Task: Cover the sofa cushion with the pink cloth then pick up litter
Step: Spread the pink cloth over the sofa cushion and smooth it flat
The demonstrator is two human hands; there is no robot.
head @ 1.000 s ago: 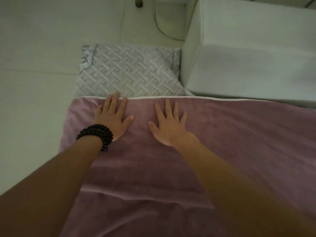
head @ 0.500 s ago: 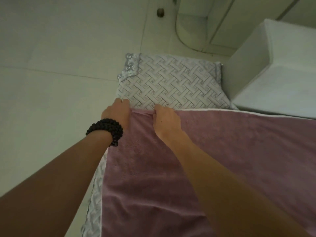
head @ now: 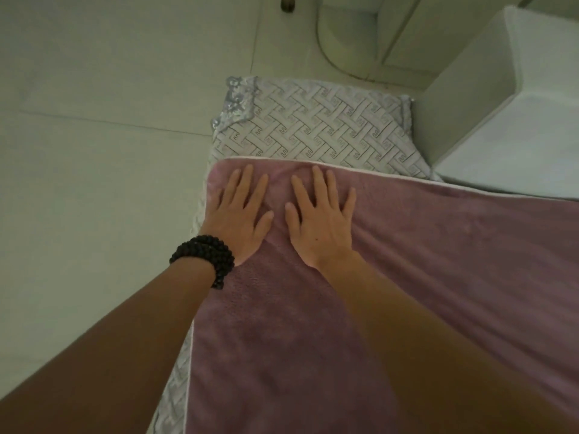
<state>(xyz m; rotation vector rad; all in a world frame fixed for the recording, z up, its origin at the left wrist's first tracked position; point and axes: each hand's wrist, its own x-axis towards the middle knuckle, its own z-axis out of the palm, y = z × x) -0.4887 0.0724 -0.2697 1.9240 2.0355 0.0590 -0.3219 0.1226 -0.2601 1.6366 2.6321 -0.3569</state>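
Note:
A pink cloth [head: 423, 277] with a white hem lies spread over the grey woven-pattern sofa cushion [head: 313, 126]. The cushion's far end and a thin strip along its left side stay uncovered. My left hand [head: 238, 214], with a black bead bracelet on the wrist, lies flat on the cloth near its far left corner, fingers spread. My right hand [head: 319, 214] rests flat beside it, fingers apart too. Neither hand holds anything. No litter is in view.
Pale tiled floor [head: 94, 183] fills the left side. A white sofa arm or block [head: 501, 120] stands to the right of the cushion's far end. A small dark round object [head: 287, 3] sits on the floor at the top. A curved white base [head: 351, 36] is behind the cushion.
Half a second ago both hands pinched the cloth's far edge. They have let go and now lie flat on the cloth, which reaches its left corner further out over the cushion.

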